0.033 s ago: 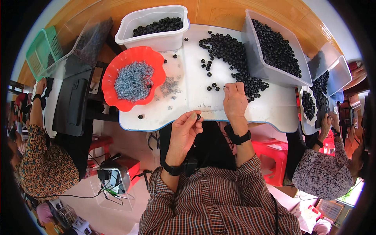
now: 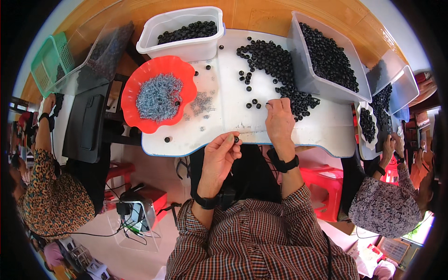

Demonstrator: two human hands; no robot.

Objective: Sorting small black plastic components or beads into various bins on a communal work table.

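My left hand (image 2: pixel 221 154), at the table's front edge, pinches a small round black part with a pale centre (image 2: pixel 236 139) between thumb and fingertips. Over the white tabletop, my right hand (image 2: pixel 281 120) has its thumb and fingers drawn together, pointing away from me. A tiny dark bit shows at its fingertips, too small to name. Two loose black parts (image 2: pixel 254 101) lie just left of those fingertips. Beyond and to the right spreads a pile of the same black parts (image 2: pixel 270 58). A red scalloped bowl (image 2: pixel 131 84) full of small metal springs (image 2: pixel 159 95) stands left of my hands.
At the back are a white tub (image 2: pixel 179 50) and a larger translucent bin (image 2: pixel 322 87), both holding black parts. Loose springs (image 2: pixel 201 103) lie beside the bowl. A co-worker sits on each side; the right one has a white dish (image 2: pixel 367 126) of black parts nearby.
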